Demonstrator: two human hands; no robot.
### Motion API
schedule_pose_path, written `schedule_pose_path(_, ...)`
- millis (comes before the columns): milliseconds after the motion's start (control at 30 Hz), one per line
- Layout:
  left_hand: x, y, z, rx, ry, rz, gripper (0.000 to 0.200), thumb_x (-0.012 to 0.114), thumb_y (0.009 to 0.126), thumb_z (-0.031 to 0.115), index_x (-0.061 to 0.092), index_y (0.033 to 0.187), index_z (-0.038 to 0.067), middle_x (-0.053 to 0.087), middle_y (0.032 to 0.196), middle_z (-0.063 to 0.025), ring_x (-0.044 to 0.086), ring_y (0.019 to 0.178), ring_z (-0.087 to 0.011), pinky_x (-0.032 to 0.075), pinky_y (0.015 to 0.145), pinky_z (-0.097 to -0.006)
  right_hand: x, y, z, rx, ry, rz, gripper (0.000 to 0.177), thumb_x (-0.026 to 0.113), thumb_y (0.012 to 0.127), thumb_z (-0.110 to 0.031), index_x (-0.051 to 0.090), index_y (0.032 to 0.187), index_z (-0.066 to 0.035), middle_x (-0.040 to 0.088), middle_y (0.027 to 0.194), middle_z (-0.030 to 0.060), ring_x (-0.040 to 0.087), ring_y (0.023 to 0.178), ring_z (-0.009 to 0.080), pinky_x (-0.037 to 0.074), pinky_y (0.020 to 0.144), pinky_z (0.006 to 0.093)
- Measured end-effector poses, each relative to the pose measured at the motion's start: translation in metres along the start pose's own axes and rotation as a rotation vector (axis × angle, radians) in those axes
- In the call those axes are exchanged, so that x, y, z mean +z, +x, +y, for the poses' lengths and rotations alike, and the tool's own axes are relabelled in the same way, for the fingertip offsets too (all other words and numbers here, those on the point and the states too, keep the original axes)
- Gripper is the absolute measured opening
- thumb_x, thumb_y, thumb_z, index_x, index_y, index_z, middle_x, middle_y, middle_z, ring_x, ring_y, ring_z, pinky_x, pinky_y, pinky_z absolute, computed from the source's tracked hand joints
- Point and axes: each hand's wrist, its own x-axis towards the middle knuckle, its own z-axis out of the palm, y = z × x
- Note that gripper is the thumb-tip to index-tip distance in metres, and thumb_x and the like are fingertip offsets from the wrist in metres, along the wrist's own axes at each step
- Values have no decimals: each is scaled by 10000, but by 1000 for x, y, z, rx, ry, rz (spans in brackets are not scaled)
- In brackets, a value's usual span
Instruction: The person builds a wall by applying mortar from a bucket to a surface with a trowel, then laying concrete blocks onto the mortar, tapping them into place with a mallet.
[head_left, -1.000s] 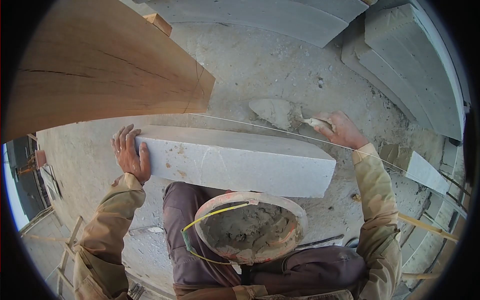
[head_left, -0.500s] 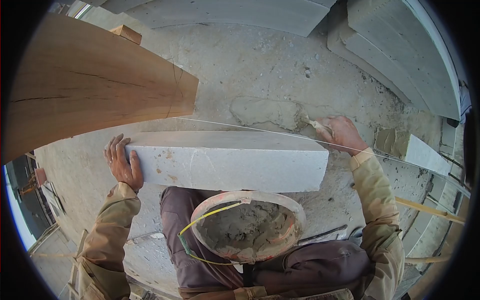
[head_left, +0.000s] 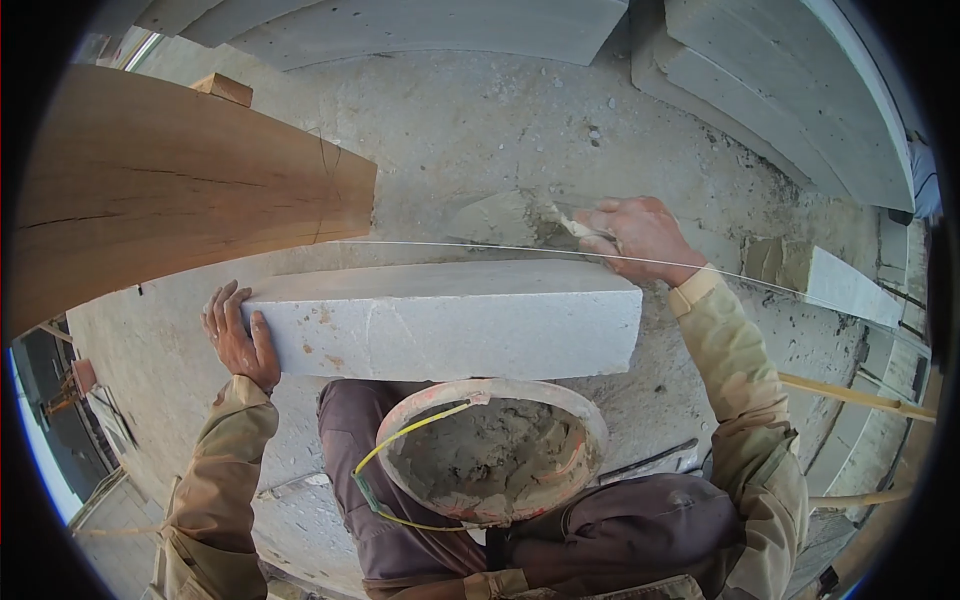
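A long white building block (head_left: 450,330) stands on edge in front of my knees. My left hand (head_left: 240,335) grips its left end, thumb on the front face and fingers around the end. Beyond the block, my right hand (head_left: 640,238) is closed around the mortar-smeared handle of a trowel (head_left: 575,228). Its blade lies low over the floor, among grey mortar (head_left: 500,218), and the edge between blade and mortar is hard to make out. A bucket (head_left: 395,470) of wet mortar (head_left: 490,455), with a yellow and green handle, sits between my legs.
A taut white string (head_left: 460,245) runs above the block's far side. At left a wooden beam (head_left: 200,180) juts in. Large grey blocks (head_left: 430,30) stand at the back, more (head_left: 780,90) at right. A mortar-ended white block (head_left: 850,285) lies right.
My right hand has moved left with the trowel, across the mortar. My left hand stays on the block's end. The whole view has shifted slightly.
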Motion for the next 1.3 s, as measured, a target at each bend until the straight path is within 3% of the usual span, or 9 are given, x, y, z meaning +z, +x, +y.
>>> schedule_pose_path(300, -3, 3, 3, 34, 1, 7, 420, 424, 1005, 280, 567, 1261, -21, 547, 1369, -262, 466, 1304, -448, 296, 1135, -545, -11, -35, 24, 204, -60, -269, 337, 642, 935, -317, 734, 1217, -158, 741, 1088, 112, 681, 1047, 327, 522, 909, 478)
schedule_pose_path(367, -3, 3, 2, 34, 1, 0, 422, 424, 1005, 281, 567, 1262, -21, 547, 1371, -261, 464, 1308, -448, 294, 1138, -544, 5, -76, 56, 190, -119, -108, 380, 688, 902, -332, 730, 1252, -192, 741, 1122, 115, 668, 1110, 317, 504, 957, 468)
schedule_pose_path(567, -3, 2, 1, 13, 20, -1, 434, 425, 1015, 301, 567, 1268, -21, 546, 1377, -255, 457, 1321, -449, 283, 1143, -554, 13, -137, 95, 364, -124, -123, 396, 742, 866, -329, 742, 1240, -198, 732, 1146, 130, 665, 1137, 323, 490, 982, 457)
schedule_pose_path(633, -1, 1, 0, 11, 29, 4, 438, 425, 1018, 308, 566, 1270, -21, 546, 1377, -253, 455, 1323, -449, 279, 1143, -558, 1, -121, 83, 479, 134, -117, 390, 742, 859, -338, 753, 1215, -179, 726, 1168, 133, 678, 1103, 330, 490, 978, 456)
schedule_pose_path(767, 0, 1, -1, 12, -15, 11, 398, 464, 993, 292, 577, 1269, 28, 545, 1384, -208, 447, 1331, -430, 257, 1150, -579, -4, -30, 33, 214, 94, -48, 363, 712, 891, -352, 753, 1189, -149, 722, 1099, 135, 687, 993, 353, 523, 897, 451)
schedule_pose_path(833, 0, -1, -2, 8, -15, 10, 395, 473, 986, 288, 579, 1266, 32, 543, 1386, -208, 446, 1334, -429, 254, 1153, -579, 26, 3, 28, -90, -20, 206, 310, 660, 940, -346, 754, 1144, -133, 707, 1014, 130, 683, 954, 359, 533, 848, 465)
schedule_pose_path(933, -1, 0, -2, -15, 4, 11, 391, 488, 969, 277, 582, 1262, 36, 540, 1390, -209, 443, 1337, -432, 247, 1159, -588, 16, 36, 0, -49, 20, -71, 283, 615, 972, -338, 749, 1090, -119, 705, 1023, 134, 683, 961, 358, 532, 846, 476)
schedule_pose_path(1167, -2, -1, -1, -36, -12, -7, 406, 499, 941, 272, 581, 1264, 40, 533, 1406, -210, 425, 1361, -442, 219, 1167, -621, 11, 55, -13, 96, 5, 22, 295, 589, 986, -328, 745, 1009, -79, 724, 980, 155, 683, 927, 373, 533, 841, 483)
schedule_pose_path(1300, -1, -1, -2, -52, 7, -11, 410, 487, 960, 293, 579, 1273, 45, 529, 1416, -203, 418, 1370, -439, 212, 1171, -628, 9, 42, -10, 63, 40, -121, 297, 599, 972, -329, 749, 1039, -81, 726, 1008, 163, 685, 948, 378, 532, 861, 481)
